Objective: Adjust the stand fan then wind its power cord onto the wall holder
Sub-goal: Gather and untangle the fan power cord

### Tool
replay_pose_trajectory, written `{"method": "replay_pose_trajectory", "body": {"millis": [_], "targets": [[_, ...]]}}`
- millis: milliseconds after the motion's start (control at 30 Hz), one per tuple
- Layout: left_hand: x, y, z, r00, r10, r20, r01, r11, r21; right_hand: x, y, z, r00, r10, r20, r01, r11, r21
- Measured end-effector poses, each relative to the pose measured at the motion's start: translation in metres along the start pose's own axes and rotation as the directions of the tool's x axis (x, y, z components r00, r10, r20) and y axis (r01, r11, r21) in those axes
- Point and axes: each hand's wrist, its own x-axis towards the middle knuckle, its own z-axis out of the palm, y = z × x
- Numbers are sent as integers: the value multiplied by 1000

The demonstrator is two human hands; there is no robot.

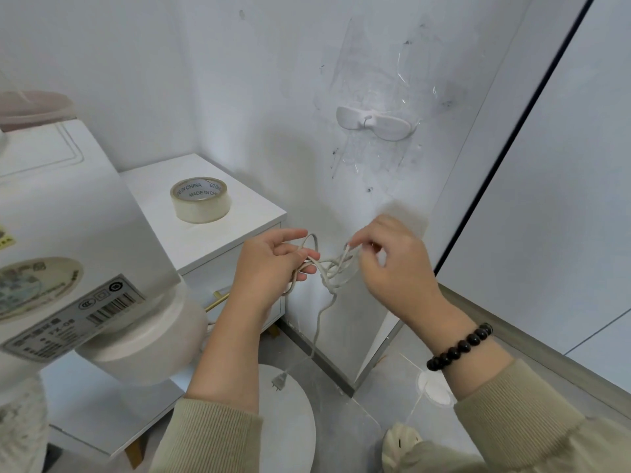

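Observation:
A white power cord (333, 268) hangs tangled in loops between my two hands, low in front of the wall. My left hand (269, 264) holds several loops of it with curled fingers. My right hand (392, 264) pinches a strand at the other side of the tangle. One strand drops down to the plug (279, 381), which dangles above the fan's round base (290, 421). The white wall holder (374, 125) sits on the wall above my hands, with nothing wound on it. The stand fan's white body (68, 233) fills the left side, close to the camera.
A roll of clear tape (200, 199) lies on a white bedside cabinet (239, 230) against the wall on the left. A dark-edged panel (532, 107) runs diagonally on the right. A slipper (403, 438) shows on the grey floor at the bottom.

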Motion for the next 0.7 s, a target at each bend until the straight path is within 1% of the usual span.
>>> {"method": "replay_pose_trajectory", "body": {"millis": [33, 67, 100, 133, 167, 200, 233, 300, 367, 400, 467, 533, 600, 667, 700], "targets": [[0, 0, 0, 1000, -4, 5, 4, 1000, -11, 0, -3, 1, 988, 47, 145, -44, 999, -29], [0, 1, 1, 1000, -7, 14, 8, 1000, -24, -1, -5, 4, 941, 111, 320, -91, 993, -74], [0, 2, 1, 1000, -9, 24, 10, 1000, -29, -2, -6, 6, 877, 159, 454, -126, 987, -102], [0, 2, 2, 999, -12, 31, 13, 999, -32, -4, -6, 9, 836, 181, 517, -151, 983, -101], [0, 2, 1, 999, -20, 33, 21, 999, -32, -5, -5, 12, 828, 187, 529, -175, 982, -75], [0, 2, 1, 999, -34, 31, 35, 999, -24, -5, -4, 13, 842, 195, 504, -209, 977, -29], [0, 1, 1, 998, -53, 23, 53, 999, 8, -3, -3, 12, 864, 228, 449, -267, 964, 24], [0, 0, -2, 996, -91, 9, 90, 989, 117, 3, 2, 7, 894, 350, 281, -398, 907, 136], [0, 2, -4, 992, -125, 35, 115, 970, 216, 9, 8, 1, 877, 456, 151, -479, 852, 211], [-1, 4, -5, 987, -141, 74, 117, 958, 263, 10, 11, -1, 871, 477, 120, -492, 844, 216], [-5, 6, -6, 972, -158, 172, 89, 932, 351, 9, 15, -3, 868, 489, 82, -495, 844, 205], [-7, 7, -5, 964, -125, 234, 16, 908, 418, 9, 16, -3, 873, 486, 44, -485, 854, 185], [-7, 6, -2, 974, -40, 221, -66, 889, 454, 10, 18, -3, 892, 452, -11, -448, 887, 113], [-6, 5, 1, 981, 47, 188, -131, 877, 462, 11, 18, -5, 925, 378, -49, -379, 925, -16], [-6, 4, 4, 981, 76, 178, -154, 866, 476, 10, 17, -7, 943, 330, -46, -332, 940, -73]]}}
